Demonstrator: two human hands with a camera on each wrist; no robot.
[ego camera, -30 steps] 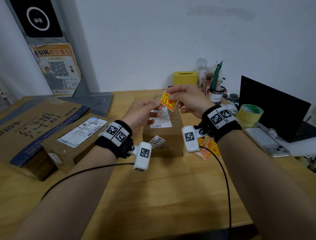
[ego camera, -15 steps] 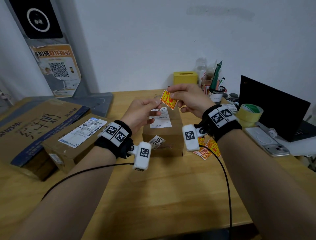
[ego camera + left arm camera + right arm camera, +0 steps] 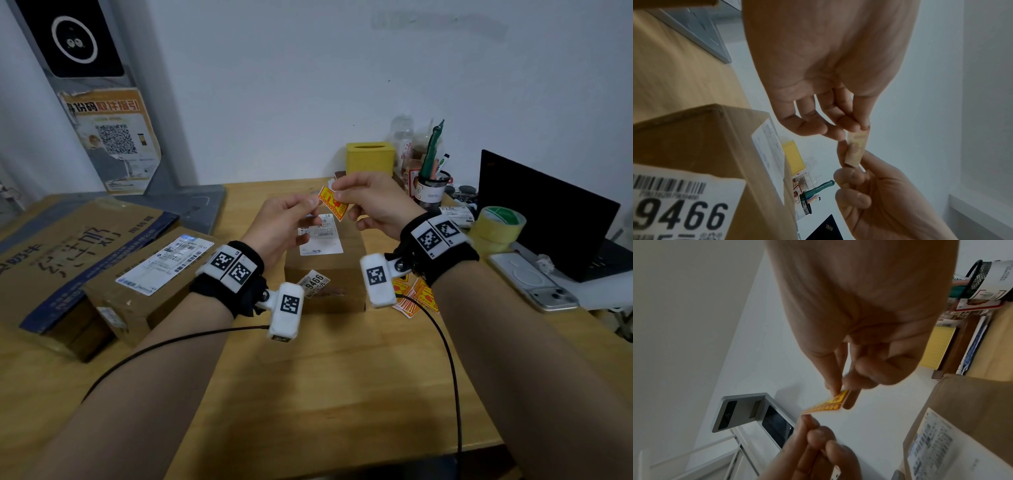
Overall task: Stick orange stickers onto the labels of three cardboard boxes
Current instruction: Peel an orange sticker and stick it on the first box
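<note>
An orange sticker [image 3: 334,205] hangs in the air between both hands, above the small middle cardboard box [image 3: 325,274] and its white label [image 3: 320,236]. My right hand [image 3: 337,192] pinches the sticker's upper end between thumb and forefinger [image 3: 838,391]. My left hand [image 3: 313,202] pinches its other corner with the fingertips [image 3: 863,128]; the sticker's pale back [image 3: 856,147] shows there. A second box [image 3: 144,284] with a label [image 3: 164,263] lies at the left, resting on a large flat box [image 3: 68,253].
Several loose orange stickers [image 3: 414,298] lie on the wooden table [image 3: 342,394] right of the middle box. At the right are a tape roll [image 3: 496,226], a phone [image 3: 534,281] and a laptop [image 3: 544,212]. A pen cup [image 3: 431,188] and a yellow box [image 3: 370,157] stand by the wall.
Both hands have stayed over the middle box. The sticker has tilted slightly, and the left fingertips have come closer to its left corner.
</note>
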